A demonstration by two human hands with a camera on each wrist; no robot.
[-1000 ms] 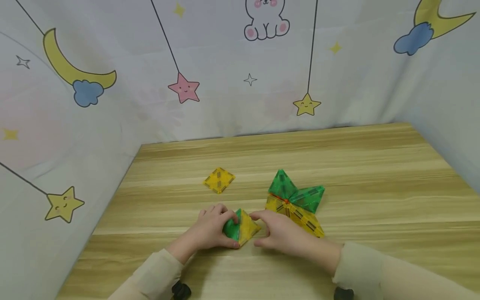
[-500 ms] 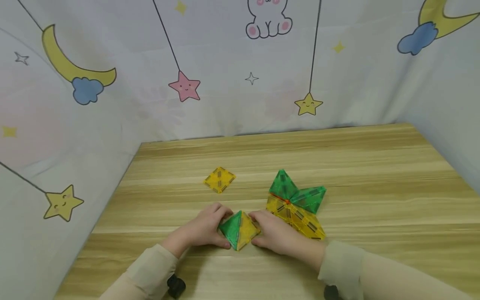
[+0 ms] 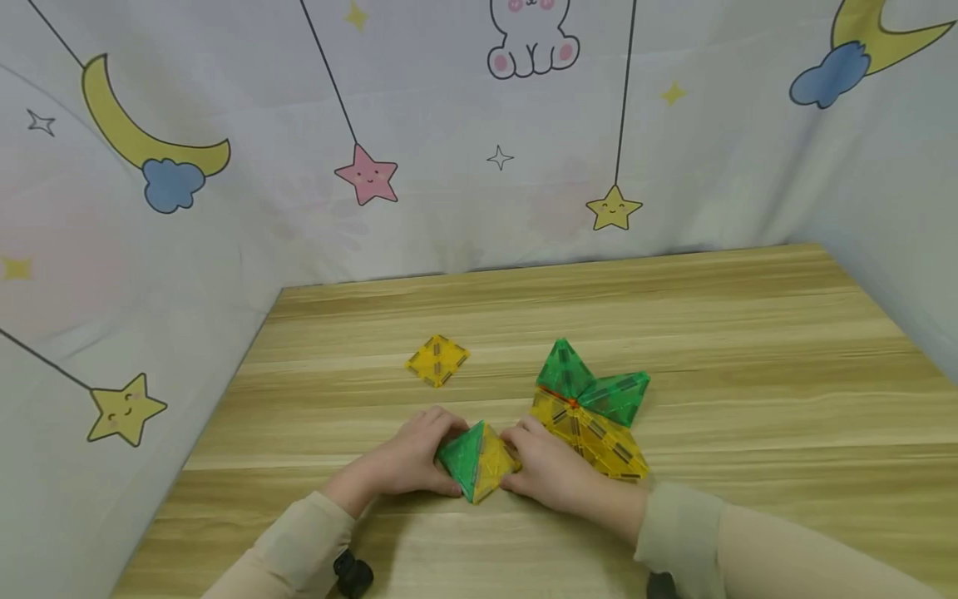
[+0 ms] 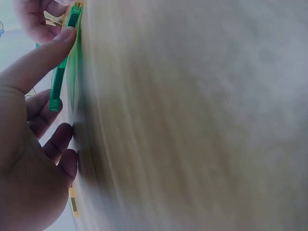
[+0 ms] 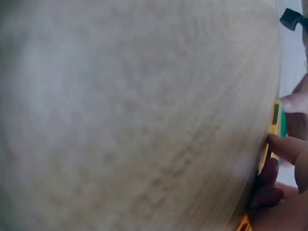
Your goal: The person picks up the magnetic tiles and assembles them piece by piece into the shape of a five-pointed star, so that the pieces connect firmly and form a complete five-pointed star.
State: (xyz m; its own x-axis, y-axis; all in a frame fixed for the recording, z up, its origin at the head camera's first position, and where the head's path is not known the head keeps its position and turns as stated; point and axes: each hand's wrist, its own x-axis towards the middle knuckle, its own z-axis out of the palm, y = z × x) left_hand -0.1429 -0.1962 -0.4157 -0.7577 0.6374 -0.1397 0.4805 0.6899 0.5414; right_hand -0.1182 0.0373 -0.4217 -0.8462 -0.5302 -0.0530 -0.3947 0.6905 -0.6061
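In the head view a translucent green triangular magnetic tile and a yellow one stand edge to edge in the middle of the near table, forming a diamond. My left hand grips the green tile from the left, thumb at its near edge and fingers at its far edge. From the right, my right hand pinches the yellow tile between thumb and fingers. The left wrist view shows the green tile's edge tilted above the wood, under the thumb. In the right wrist view the yellow edge lies by the fingertips.
Beyond the hands lies a small yellow diamond of tiles. A pointed tile construction, with green points and a yellow part, sits right beside the right hand. A printed white curtain borders the wooden table.
My left hand has shifted from over the green tile to its left side, uncovering more of it. My right hand has closed in on the yellow tile. The other tiles stay put.
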